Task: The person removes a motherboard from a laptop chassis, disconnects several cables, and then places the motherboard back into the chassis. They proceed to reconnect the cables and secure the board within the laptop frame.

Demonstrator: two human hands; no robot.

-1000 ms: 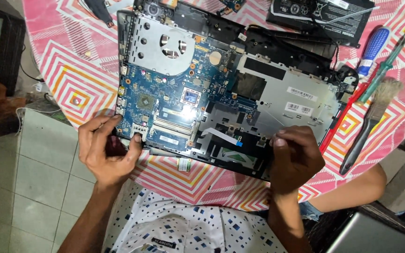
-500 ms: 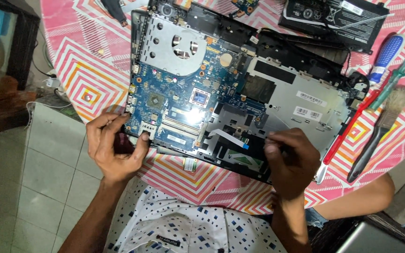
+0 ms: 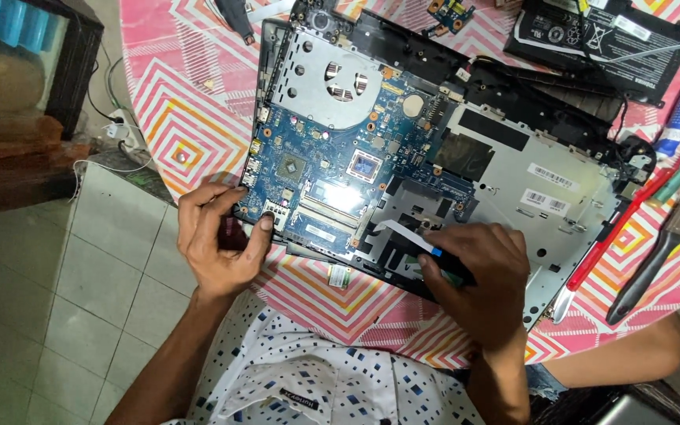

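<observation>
Fingers of left hand (image 3: pixel 218 240) pinched on near-left corner of opened laptop chassis (image 3: pixel 576 228), thumb on blue motherboard (image 3: pixel 332 169) edge. Right hand (image 3: pixel 482 271) pressed flat on chassis near edge, fingertips clamped on black strip beside white ribbon cable (image 3: pixel 407 236). Chassis lies on pink zigzag tablecloth (image 3: pixel 190 118). Silver fan plate (image 3: pixel 332 79) at chassis far-left. Black battery (image 3: pixel 600 39) beyond chassis; red-handled screwdriver (image 3: pixel 615 236), brush (image 3: pixel 663 252) right of chassis.

light: even, bright, from above | glare: a white hotspot is seen on the blue motherboard (image 3: pixel 340 181) | shadows: soft, short, cast under the left hand (image 3: pixel 218 240) | focus: sharp centrally | edges: slightly bent by wide-angle distortion
</observation>
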